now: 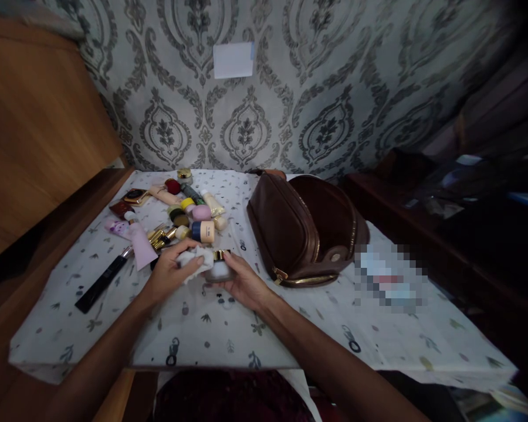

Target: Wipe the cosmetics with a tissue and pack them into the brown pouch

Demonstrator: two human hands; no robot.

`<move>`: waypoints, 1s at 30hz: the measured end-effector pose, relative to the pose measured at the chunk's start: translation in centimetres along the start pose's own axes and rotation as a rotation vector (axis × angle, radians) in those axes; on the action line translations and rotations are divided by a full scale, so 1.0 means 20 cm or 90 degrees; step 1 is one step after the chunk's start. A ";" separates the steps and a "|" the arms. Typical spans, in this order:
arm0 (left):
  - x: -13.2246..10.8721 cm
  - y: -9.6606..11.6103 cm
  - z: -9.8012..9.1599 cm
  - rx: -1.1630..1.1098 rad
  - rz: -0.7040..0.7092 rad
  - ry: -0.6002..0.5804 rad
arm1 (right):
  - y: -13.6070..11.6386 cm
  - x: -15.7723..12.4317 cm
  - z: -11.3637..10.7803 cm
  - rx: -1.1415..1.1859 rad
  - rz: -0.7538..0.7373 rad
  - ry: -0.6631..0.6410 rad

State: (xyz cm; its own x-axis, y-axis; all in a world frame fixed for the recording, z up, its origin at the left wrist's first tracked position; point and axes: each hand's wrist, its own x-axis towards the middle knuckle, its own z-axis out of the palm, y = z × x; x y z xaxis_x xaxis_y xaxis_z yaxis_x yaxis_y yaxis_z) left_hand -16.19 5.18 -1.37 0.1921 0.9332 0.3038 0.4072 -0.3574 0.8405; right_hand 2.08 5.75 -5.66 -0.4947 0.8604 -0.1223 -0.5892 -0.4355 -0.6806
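My right hand (246, 283) grips a small cosmetic jar (220, 269) with a gold-banded lid, just above the table. Pinched in my left hand (172, 271) is a crumpled white wipe (195, 261), pressed against the jar's left side. Right behind my hands lies a jar with a dark blue lid and a beige body (203, 231). A pink tube (142, 243) and several gold lipstick tubes (161, 237) rest to the left of my left hand. The brown toiletry bag (286, 228) stands unzipped at the right, apart from my right hand.
More cosmetics, among them a compact (135, 196) and a cream tube (213, 203), crowd the table's back left. A long black item (101, 285) lies at the left. A blurred-out packet (387, 276) sits right of the bag. A wooden cabinet (39, 129) borders the left side.
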 end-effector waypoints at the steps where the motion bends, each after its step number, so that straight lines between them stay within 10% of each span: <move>1: 0.00 -0.01 0.00 -0.002 -0.004 0.016 | 0.01 0.00 0.00 0.006 0.006 -0.001; 11: 0.00 0.02 -0.04 -0.016 0.008 -0.177 | -0.01 0.01 0.00 0.030 -0.006 0.024; 20: 0.01 -0.01 -0.01 0.003 0.000 -0.010 | 0.00 -0.01 0.00 -0.013 0.006 -0.001; 30: -0.01 0.03 -0.07 -0.037 -0.035 -0.227 | 0.00 0.01 0.00 0.039 0.011 -0.014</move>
State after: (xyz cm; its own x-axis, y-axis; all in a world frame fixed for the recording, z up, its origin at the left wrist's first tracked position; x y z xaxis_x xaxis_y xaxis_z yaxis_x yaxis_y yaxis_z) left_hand -17.30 4.80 -0.38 0.4751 0.8753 0.0905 0.3765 -0.2952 0.8781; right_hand 1.99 5.95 -5.64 -0.5187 0.8469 -0.1170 -0.6181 -0.4660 -0.6332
